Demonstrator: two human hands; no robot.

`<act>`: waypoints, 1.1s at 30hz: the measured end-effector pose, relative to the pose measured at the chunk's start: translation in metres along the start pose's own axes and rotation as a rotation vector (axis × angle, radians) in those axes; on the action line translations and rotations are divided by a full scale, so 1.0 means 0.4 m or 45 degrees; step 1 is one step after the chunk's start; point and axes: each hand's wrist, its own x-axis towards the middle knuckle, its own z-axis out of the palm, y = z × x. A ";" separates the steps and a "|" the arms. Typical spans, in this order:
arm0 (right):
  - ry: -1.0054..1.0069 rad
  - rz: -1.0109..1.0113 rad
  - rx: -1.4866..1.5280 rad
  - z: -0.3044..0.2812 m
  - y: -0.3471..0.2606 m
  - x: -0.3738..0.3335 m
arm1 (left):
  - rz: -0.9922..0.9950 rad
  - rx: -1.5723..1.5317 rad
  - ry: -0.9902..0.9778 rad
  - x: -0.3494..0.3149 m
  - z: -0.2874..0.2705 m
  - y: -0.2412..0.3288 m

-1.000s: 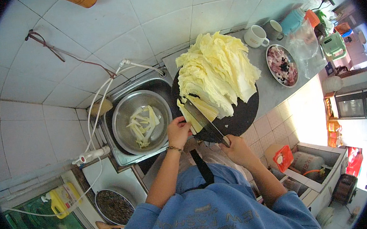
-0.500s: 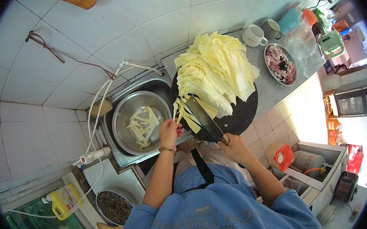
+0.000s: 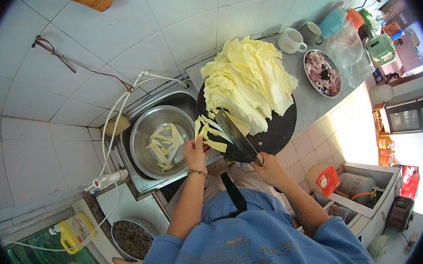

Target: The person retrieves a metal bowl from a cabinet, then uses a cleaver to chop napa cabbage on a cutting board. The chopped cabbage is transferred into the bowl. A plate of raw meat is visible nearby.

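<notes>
Pale yellow cut cabbage strips (image 3: 200, 126) are pinched in the fingertips of the left hand (image 3: 195, 155). Just left of those fingers, a round silver metal bowl (image 3: 143, 127) holds whitish cut pieces (image 3: 174, 141). Right of them, the right hand (image 3: 270, 171) has its fingers wrapped round the handle of a broad steel cleaver (image 3: 237, 135); beyond both hands' fingers, yellow-white cabbage leaves (image 3: 248, 85) lie heaped on a round black chopping board (image 3: 282, 134).

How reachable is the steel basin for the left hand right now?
Likely yes: the left hand appears right beside the steel basin, which is uncovered, with nothing visible blocking; it does have cabbage strips in its grasp.
</notes>
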 end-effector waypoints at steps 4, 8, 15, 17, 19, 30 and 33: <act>-0.044 0.027 -0.010 -0.011 -0.018 -0.002 | -0.059 -0.125 0.046 -0.021 0.021 -0.009; -0.042 0.086 0.054 -0.032 -0.043 -0.025 | -0.060 0.008 0.093 -0.045 0.033 -0.008; 0.046 0.030 -0.082 -0.062 -0.040 -0.048 | -0.038 -0.032 -0.075 -0.022 0.014 -0.030; 0.034 0.030 -0.068 -0.058 -0.043 -0.052 | -0.036 -0.151 -0.126 -0.016 0.002 -0.030; 0.035 0.001 -0.057 -0.053 -0.051 -0.058 | -0.088 -0.271 -0.109 -0.014 -0.007 -0.026; 0.025 0.079 -0.069 -0.046 -0.085 -0.051 | -0.230 -0.480 -0.018 0.116 -0.176 -0.005; 0.055 0.091 -0.065 -0.049 -0.080 -0.058 | -0.180 -0.240 0.360 0.166 -0.260 0.026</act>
